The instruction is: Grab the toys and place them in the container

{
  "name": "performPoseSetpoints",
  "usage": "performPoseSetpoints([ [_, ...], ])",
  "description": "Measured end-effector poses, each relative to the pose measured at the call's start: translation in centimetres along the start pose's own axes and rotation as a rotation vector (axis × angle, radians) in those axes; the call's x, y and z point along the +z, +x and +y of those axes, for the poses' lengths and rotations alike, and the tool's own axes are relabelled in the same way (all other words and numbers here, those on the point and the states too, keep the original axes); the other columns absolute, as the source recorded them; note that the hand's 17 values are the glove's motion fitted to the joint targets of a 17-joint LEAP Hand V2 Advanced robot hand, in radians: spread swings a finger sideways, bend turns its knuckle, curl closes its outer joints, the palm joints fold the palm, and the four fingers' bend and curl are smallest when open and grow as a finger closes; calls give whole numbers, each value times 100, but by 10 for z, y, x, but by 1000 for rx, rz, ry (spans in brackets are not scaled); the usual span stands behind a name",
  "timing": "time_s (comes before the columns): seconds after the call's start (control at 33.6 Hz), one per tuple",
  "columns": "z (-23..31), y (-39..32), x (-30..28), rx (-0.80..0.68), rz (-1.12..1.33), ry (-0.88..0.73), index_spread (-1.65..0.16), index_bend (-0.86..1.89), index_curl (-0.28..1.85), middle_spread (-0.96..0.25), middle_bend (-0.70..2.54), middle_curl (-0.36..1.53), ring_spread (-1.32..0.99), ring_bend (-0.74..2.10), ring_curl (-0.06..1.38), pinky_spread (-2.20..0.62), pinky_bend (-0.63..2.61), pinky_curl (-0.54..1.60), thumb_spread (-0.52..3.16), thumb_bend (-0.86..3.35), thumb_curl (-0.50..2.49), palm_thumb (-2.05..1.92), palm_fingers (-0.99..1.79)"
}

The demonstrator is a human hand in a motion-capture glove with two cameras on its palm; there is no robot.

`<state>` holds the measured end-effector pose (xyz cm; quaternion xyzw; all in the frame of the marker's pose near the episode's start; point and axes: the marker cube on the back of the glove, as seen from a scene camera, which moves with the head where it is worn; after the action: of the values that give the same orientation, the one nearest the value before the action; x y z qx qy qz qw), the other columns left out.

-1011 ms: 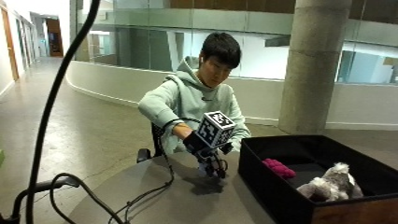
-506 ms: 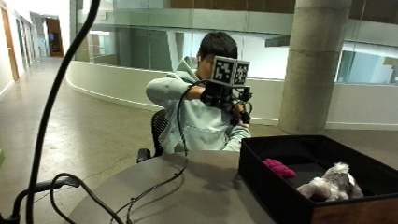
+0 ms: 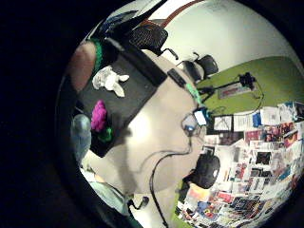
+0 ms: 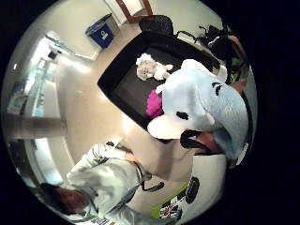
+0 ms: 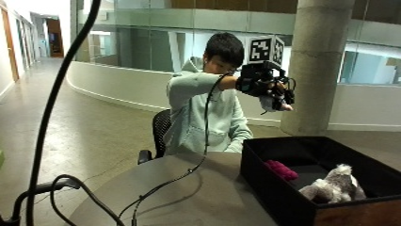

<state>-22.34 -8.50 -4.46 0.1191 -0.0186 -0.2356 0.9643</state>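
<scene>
In the outside view my gloved right hand (image 5: 264, 84) is raised at head height, above the near end of the black container (image 5: 276, 200). It grips a light blue plush toy (image 5: 273, 104), which hangs below the fingers. The thumb side palm view shows that plush (image 4: 206, 110) close up, with black stitched eyes. Inside the container lie a magenta toy (image 5: 281, 170) and a grey-white plush animal (image 5: 333, 186). The same two show in the palm views: the magenta toy (image 4: 153, 104) (image 3: 99, 115) and the white plush (image 4: 150, 68) (image 3: 109, 80).
The container (image 3: 135, 97) stands at the right end of a round grey table (image 5: 188, 193). A black cable (image 5: 181, 176) trails from the glove across the table. The person sits behind the table on a black chair (image 5: 160, 129). A concrete column (image 5: 313, 66) rises behind.
The hand has lifted from the tabletop up to head height with the blue plush, then moved sideways towards the container.
</scene>
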Motion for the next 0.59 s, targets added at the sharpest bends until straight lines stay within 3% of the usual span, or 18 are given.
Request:
performPoseSetpoints([
  [0.21,-13,-26,14,55,35,-113,-19,83,67,-29,58,46,-37,40,26,-9,49,34,106,2,66,72,33],
  [0.33,-14,-26,26,65,55,-192,-20,72,66,-24,42,43,-33,39,29,-6,61,39,117,0,62,65,8],
  [0.42,-12,-25,30,54,59,-193,-21,51,61,-20,32,40,-29,41,30,-5,73,42,118,-6,56,55,-7],
  [0.59,-5,-13,25,68,67,-148,-24,37,53,-15,23,38,-24,39,29,-4,77,41,119,-6,49,38,-4],
])
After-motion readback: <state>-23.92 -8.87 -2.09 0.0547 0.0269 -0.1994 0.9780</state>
